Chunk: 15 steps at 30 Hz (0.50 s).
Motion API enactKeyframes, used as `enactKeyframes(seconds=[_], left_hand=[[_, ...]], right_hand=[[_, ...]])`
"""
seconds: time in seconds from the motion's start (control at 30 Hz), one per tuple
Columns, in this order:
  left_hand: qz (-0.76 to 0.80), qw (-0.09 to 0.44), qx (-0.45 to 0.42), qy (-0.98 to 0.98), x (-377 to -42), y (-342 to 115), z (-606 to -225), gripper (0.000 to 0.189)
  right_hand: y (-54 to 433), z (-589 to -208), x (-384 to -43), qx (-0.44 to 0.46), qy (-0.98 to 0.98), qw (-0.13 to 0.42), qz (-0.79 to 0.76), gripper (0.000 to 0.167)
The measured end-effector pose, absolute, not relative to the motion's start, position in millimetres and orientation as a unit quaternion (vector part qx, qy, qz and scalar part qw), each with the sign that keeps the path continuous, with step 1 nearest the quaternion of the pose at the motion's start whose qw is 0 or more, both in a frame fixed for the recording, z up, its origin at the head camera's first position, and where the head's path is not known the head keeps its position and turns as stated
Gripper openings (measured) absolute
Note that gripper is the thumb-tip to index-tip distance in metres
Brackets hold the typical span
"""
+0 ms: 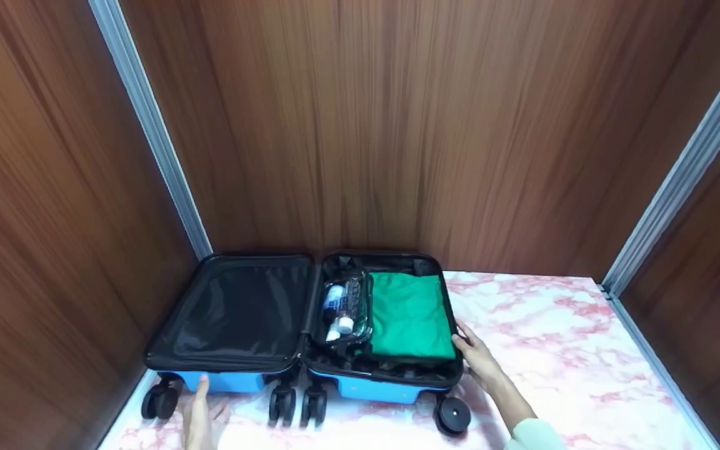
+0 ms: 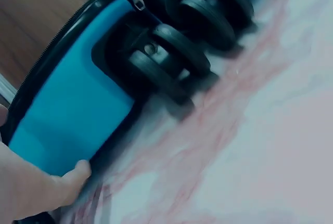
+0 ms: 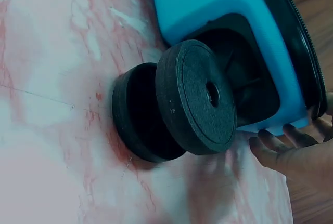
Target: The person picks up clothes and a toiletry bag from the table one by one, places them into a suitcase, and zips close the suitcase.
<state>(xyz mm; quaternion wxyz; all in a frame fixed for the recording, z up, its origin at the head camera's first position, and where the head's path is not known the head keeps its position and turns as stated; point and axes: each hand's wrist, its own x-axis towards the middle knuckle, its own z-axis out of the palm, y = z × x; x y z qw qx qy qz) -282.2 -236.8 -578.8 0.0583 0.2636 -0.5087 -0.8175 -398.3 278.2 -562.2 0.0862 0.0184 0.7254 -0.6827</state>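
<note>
A blue suitcase lies opened out flat, its left half (image 1: 241, 312) bare with a black lining. In the right half (image 1: 360, 390) are a folded green cloth (image 1: 407, 315) and a clear pouch (image 1: 366, 328) with several bottles (image 1: 345, 325). My left hand (image 1: 200, 419) is at the front blue side of the left half; its thumb (image 2: 78, 177) lies by the shell's lower edge. At the suitcase's right side, my right hand (image 1: 479, 359) touches the rim with spread fingers (image 3: 270, 151). Neither palm is fully visible.
Black caster wheels (image 1: 452, 415) stick out from the suitcase's front. The suitcase lies on a pink-and-white marbled surface (image 1: 535, 325). Wood-grain panels (image 1: 385, 125) with metal corner strips (image 1: 154, 131) stand behind and on both sides.
</note>
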Motion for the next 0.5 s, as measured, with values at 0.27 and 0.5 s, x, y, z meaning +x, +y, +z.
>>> enactKeyframes(seconds=[0.27,0.5], left_hand=[[-0.883,-0.026,0.272,-0.382,-297.1,-235.7,-561.5,0.119],[-0.917,-0.011,0.25,-0.311,-304.4,-243.1,-561.4,0.112]], right_hand=[[289.9,-575.0,-399.6,-0.009,0.693,0.104,-0.713,0.068],[290.0,-585.7,-401.2,-0.028,0.68,0.1,-0.726,0.067]])
